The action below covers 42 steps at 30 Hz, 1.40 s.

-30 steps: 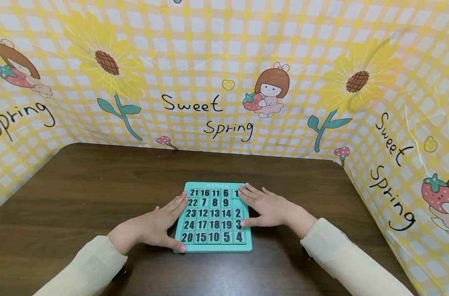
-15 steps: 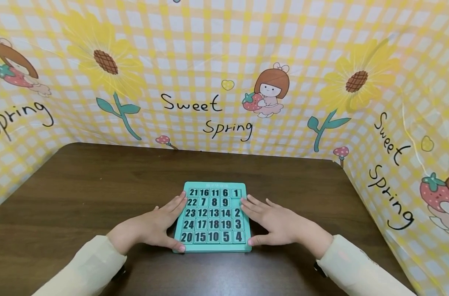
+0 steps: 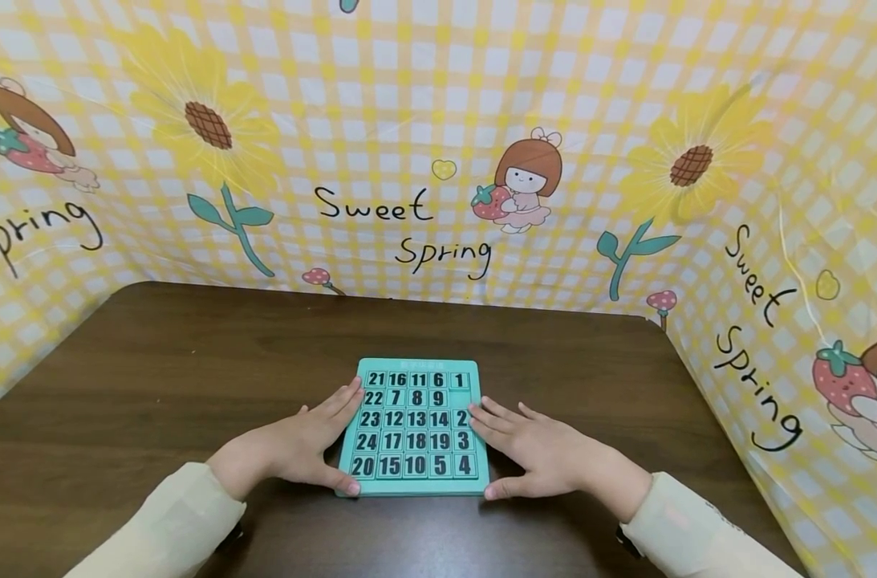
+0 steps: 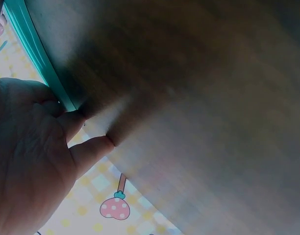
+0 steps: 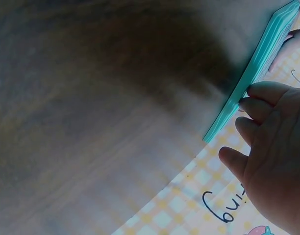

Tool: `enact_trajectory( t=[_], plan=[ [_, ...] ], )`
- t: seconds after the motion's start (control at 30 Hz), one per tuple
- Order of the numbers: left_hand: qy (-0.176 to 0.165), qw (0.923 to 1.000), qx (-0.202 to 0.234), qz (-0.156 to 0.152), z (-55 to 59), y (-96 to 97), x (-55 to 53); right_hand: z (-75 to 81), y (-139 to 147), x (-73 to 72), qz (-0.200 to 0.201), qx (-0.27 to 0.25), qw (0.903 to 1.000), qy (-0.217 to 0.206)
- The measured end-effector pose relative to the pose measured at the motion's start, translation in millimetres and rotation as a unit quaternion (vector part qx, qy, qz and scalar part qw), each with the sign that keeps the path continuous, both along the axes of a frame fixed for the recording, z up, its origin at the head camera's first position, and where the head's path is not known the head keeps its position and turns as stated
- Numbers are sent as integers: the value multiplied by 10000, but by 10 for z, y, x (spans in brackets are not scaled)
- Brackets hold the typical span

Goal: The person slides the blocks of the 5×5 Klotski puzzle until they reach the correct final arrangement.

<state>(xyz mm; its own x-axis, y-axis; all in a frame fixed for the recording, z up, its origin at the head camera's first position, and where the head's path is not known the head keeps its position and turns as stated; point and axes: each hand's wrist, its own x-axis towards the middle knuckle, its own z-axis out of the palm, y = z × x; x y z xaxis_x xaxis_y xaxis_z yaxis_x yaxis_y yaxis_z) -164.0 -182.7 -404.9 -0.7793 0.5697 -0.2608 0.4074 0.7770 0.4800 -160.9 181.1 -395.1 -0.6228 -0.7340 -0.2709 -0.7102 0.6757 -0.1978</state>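
A teal number slide puzzle [image 3: 420, 487] lies flat on the dark table, its black-numbered tiles in a frame. Tile 1 [image 3: 460, 380] sits at the top right, with a gap below it and tile 2 [image 3: 461, 418] under that. Along the left rim my left hand [image 3: 301, 445] rests with fairly straight fingers, thumb at the near left corner. My right hand [image 3: 542, 453] lies by the right rim, fingertips near tile 2 and thumb at the near right corner. Both wrist views show the hands, left [image 4: 32, 152] and right [image 5: 277, 142], against the puzzle's side.
The brown wooden table [image 3: 229, 337] extends around the puzzle. A yellow checked cloth [image 3: 380, 120] with printed flowers and lettering stands as a wall behind and along both sides.
My right fingers have come off the top right of the puzzle and slid nearer along its right rim. The right thumb has left tile 3 for the near corner. The left hand stays put.
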Motion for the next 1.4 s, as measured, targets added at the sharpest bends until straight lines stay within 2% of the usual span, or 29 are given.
enact_trajectory(
  t=[1.17, 1.4],
  plan=[
    [-45, 10000, -19, -16, -11, 3, 10, -12, -33, -211, -10, 102, 9998, 189],
    [-40, 10000, -6, -19, -7, 7, 4, 22, -6, -149, 91, -58, 9998, 181]
  ],
)
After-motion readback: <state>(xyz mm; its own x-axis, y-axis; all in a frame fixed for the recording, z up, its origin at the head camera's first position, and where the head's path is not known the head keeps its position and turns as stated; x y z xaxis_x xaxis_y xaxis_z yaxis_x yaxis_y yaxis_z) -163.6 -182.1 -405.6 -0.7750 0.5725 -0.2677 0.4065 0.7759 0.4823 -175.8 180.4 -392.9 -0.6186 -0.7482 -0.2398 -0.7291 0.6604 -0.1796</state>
